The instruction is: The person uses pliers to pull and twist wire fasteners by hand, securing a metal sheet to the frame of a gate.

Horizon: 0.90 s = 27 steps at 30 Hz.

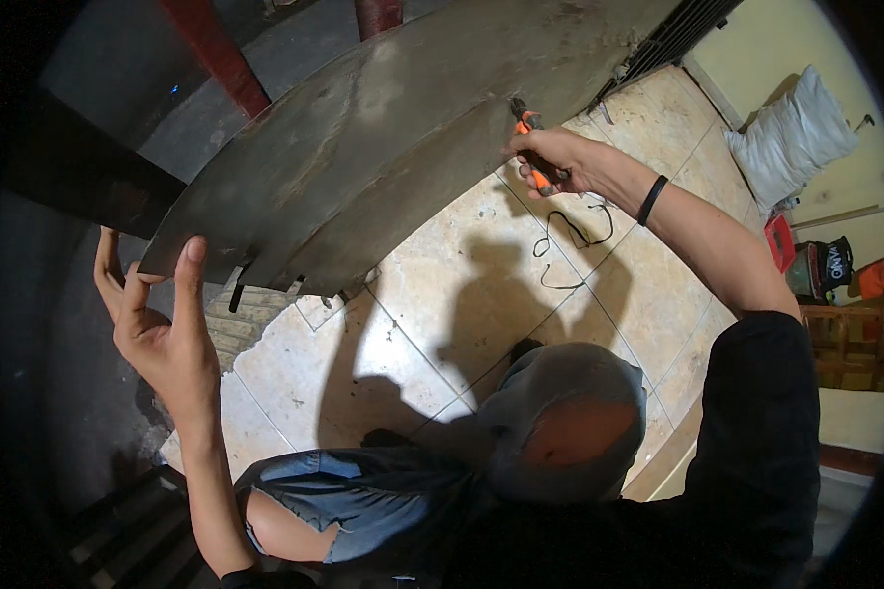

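Note:
A large dull grey metal panel [363, 147] slants across the upper part of the view, its surface scuffed and streaked. At its lower left corner my left hand [172, 329] is closed round the edge, the thumb in front and some fingers partly hidden behind. Pliers [527, 125] with orange and black handles are in my right hand [565, 157], fingers wrapped round the grips. Their jaws point up and away, against or just in front of the panel's face; I cannot tell if they touch it. Small dark tabs [238, 291] stick out at the panel's lower edge.
A thin black cord [570, 236] lies loose on the tiled floor [403, 334] below my right hand. Dark red posts [216, 54] stand behind the panel. A stuffed white sack [794, 133] leans by the right wall, with bags [835, 265] and a wooden rack [843, 339] nearer me.

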{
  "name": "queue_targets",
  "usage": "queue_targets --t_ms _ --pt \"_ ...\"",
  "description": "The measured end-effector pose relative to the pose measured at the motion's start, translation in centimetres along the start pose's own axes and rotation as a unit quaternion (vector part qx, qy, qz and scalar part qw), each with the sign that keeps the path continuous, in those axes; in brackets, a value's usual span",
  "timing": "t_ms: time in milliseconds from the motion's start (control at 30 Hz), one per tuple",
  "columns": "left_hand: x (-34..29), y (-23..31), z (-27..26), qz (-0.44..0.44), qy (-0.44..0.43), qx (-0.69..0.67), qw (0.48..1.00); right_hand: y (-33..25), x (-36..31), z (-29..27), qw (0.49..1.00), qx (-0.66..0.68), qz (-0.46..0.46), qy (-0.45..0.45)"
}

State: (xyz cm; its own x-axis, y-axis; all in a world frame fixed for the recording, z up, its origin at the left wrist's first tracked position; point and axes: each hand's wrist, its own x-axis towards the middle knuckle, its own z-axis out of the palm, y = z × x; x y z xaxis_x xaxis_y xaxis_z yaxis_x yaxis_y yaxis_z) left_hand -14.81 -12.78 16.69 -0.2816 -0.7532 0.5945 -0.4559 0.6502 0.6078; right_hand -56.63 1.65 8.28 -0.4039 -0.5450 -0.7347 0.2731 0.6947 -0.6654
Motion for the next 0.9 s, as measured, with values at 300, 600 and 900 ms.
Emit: queue_targets --t_ms 300,600,900 --pt "0.1 -0.2 0.1 0.027 0.009 0.036 0.999 3.8 2.4 -0.7 0.989 -0.099 -0.072 0.079" --pt "0.1 0.5 0.2 -0.004 -0.004 0.008 1.000 6.6 5.1 -2.7 0.852 -0.340 -0.229 0.326" --pt "0.0 -0.3 -0.4 -0.070 0.006 -0.023 0.997 6.3 4.0 -4.1 0.785 -0.404 -0.308 0.354"
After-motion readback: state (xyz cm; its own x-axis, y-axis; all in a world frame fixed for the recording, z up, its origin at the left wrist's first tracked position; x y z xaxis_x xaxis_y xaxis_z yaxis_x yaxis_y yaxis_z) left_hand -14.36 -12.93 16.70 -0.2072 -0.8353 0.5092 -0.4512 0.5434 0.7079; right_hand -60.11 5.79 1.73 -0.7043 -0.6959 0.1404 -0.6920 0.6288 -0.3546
